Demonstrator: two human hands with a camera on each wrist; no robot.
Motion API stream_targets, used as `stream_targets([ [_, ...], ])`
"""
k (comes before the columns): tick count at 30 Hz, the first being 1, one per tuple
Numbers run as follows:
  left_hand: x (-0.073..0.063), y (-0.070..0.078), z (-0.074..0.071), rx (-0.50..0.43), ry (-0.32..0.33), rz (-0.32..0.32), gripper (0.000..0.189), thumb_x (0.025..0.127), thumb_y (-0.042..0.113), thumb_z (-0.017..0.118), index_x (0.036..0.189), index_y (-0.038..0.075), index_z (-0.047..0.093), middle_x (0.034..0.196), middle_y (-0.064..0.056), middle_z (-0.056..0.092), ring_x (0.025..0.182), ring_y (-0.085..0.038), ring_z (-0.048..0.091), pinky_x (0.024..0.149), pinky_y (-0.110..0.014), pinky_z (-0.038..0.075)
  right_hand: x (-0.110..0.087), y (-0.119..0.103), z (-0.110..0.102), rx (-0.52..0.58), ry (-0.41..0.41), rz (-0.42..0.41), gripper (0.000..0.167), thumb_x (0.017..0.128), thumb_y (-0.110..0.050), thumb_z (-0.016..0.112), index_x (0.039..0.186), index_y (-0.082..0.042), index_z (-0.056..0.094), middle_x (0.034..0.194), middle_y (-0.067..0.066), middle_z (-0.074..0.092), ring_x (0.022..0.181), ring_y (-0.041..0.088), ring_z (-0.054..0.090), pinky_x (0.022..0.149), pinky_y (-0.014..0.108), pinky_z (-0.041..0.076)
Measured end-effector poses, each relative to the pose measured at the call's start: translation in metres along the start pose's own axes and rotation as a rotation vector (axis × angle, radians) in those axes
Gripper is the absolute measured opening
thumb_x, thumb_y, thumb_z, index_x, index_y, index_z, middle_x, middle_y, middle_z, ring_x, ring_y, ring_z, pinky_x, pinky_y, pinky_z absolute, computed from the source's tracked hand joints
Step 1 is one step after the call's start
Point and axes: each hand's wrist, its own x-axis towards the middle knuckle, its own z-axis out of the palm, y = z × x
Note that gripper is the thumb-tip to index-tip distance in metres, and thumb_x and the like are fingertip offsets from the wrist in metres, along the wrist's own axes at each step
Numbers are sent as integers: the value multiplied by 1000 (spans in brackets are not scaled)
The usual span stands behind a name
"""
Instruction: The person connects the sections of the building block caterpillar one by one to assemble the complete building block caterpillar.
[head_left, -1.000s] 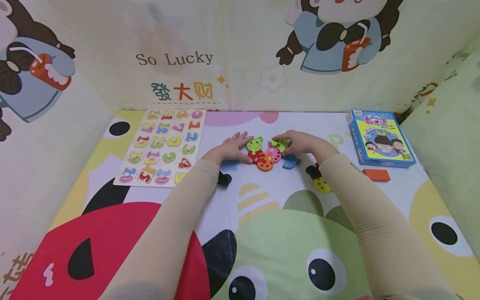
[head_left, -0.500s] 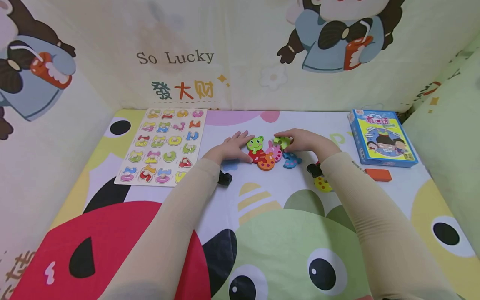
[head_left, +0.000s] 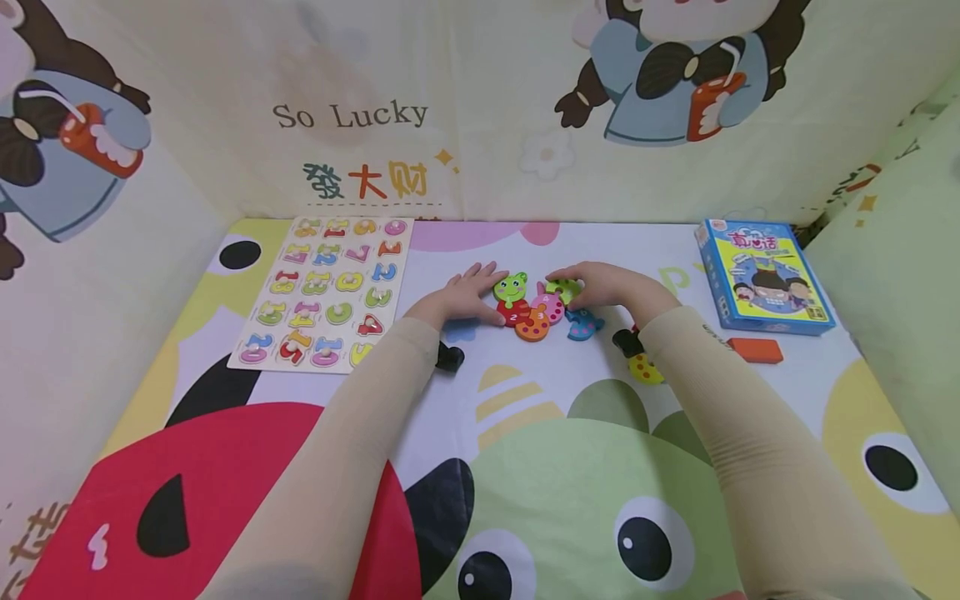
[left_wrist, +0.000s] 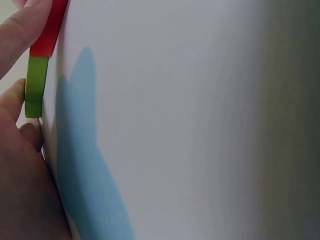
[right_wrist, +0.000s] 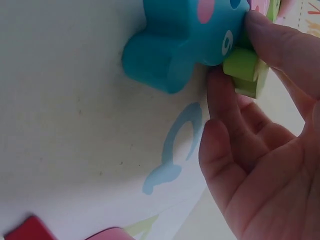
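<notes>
In the head view, my left hand (head_left: 459,300) lies on the table with spread fingers and touches the left edge of a frog-faced wooden puzzle piece (head_left: 511,287), green above and red below. In the left wrist view, the thumb meets the red part (left_wrist: 49,30) and a finger meets the green part (left_wrist: 36,90). An orange piece (head_left: 532,323) and a pink piece (head_left: 550,308) adjoin it. My right hand (head_left: 611,285) pinches a light green puzzle piece (head_left: 564,288) beside the pink one, partly covering it. A blue piece (head_left: 583,325) lies just below those fingers.
A number puzzle board (head_left: 322,292) lies at the left. At the right stand a blue card box (head_left: 765,275) and an orange-red block (head_left: 756,350). A yellow spotted piece (head_left: 643,368) sits partly behind the right forearm. A small black shape (head_left: 450,357) shows beside the left sleeve.
My right hand shifted slightly up with the green piece, then back down and left against the row. My left hand has kept its place.
</notes>
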Motion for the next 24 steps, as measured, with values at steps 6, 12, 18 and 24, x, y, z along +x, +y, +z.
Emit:
stream_targets([
  [6,-1,1,0,1,-2,1,87,77,46,64,146,32,14,155,3,-3,141,-19,-11,114,-45,-4,0,4,0,1,-1,-23,57,84,-12,61,137,-22,42,139,19,35,126,36,30,101,56,33],
  [12,-2,3,-1,-3,-3,-3,86,76,46,64,146,32,15,155,3,-2,141,-19,-10,114,-45,-4,4,10,1,9,-2,-16,57,85,-15,61,137,-24,41,137,20,35,123,36,32,97,53,38],
  [18,-2,3,-1,-2,-4,2,86,77,45,64,146,31,14,155,3,-3,141,-19,-11,114,-45,-4,4,11,2,-9,-3,-7,54,87,-17,60,137,-26,41,132,20,37,114,34,42,92,47,45],
  [24,-2,2,-2,5,-5,5,86,77,45,63,146,31,14,155,3,-3,141,-19,-11,114,-45,-4,-1,10,-1,8,38,9,54,88,-17,58,138,-24,40,131,19,38,111,32,43,89,45,47],
])
